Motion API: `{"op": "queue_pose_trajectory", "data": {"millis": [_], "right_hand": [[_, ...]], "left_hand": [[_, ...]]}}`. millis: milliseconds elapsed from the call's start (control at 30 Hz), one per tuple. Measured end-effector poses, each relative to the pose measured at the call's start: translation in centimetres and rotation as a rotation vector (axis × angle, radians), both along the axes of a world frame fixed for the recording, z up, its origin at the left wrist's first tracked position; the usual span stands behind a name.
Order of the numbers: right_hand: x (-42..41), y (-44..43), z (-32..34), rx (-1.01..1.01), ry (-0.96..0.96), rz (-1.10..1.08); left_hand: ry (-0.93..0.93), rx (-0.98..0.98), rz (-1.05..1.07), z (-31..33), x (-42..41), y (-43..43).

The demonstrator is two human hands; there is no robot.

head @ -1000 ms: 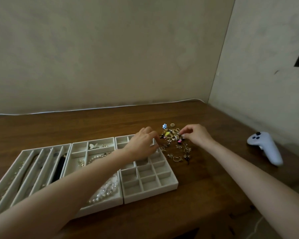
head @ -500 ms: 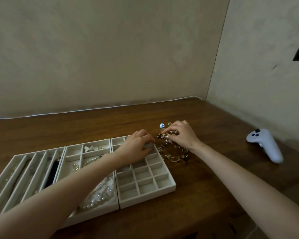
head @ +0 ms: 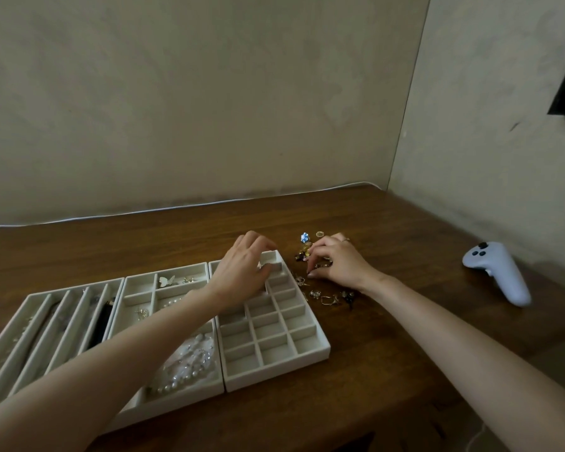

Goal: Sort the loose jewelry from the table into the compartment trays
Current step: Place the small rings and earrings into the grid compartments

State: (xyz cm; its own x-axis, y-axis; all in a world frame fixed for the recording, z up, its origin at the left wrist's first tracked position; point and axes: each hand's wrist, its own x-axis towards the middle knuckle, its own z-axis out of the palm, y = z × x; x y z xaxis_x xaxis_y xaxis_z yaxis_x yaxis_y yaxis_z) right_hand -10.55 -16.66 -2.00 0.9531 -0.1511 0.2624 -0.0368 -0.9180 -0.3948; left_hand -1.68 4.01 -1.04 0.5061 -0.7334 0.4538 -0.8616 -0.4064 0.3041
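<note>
Left grip [head: 242, 272] is over the far end of the grid tray [head: 325, 349], fingers curled down toward the back cells. I can't tell if it has a piece. Right grip [head: 340, 269] is just right of that tray, fingertips bent into the loose jewelry pile [head: 327, 298] on the surface [head: 388, 386]. I can't tell its hold either. Blue piece [head: 304, 237] lies beyond the tray's far right corner. Pearl strand [head: 190, 363] is in the tray touching the grid tray's left wall. White controller [head: 499, 275] is well right of it.

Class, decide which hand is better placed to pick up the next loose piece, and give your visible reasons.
Right. The right hand rests on the loose jewelry pile, fingertips among the pieces. The left hand is over the small-grid tray, beside the pile.
</note>
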Motion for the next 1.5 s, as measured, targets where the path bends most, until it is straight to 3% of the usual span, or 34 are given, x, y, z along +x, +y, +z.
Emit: {"op": "queue_pose_trajectory", "data": {"millis": [233,600,1067,1200,1300,1500], "right_hand": [[0.2,0.7,0.2,0.087,-0.035,0.052],[0.8,1.1,-0.6,-0.004,-0.028,0.047],[-1.3,-2.4,0.6,0.138,-0.126,-0.217],[-0.4,-3.2,1.0,0.137,-0.077,-0.252],[1.7,-2.3,1.7,0.090,-0.021,-0.205],[7.2,-0.5,1.4,-0.022,0.045,-0.279]], "left_hand": [[-0.012,-0.031,0.022,-0.1,0.1,0.3],[-0.020,-0.047,0.014,-0.3,-0.1,0.2],[-0.017,-0.045,-0.001,-0.1,-0.6,0.0],[0.006,-0.027,0.001,0.0,-0.6,-0.4],[0.074,-0.010,0.033,0.6,-0.5,-1.1],[0.516,-0.161,0.118,1.6,0.4,-1.9]]}}
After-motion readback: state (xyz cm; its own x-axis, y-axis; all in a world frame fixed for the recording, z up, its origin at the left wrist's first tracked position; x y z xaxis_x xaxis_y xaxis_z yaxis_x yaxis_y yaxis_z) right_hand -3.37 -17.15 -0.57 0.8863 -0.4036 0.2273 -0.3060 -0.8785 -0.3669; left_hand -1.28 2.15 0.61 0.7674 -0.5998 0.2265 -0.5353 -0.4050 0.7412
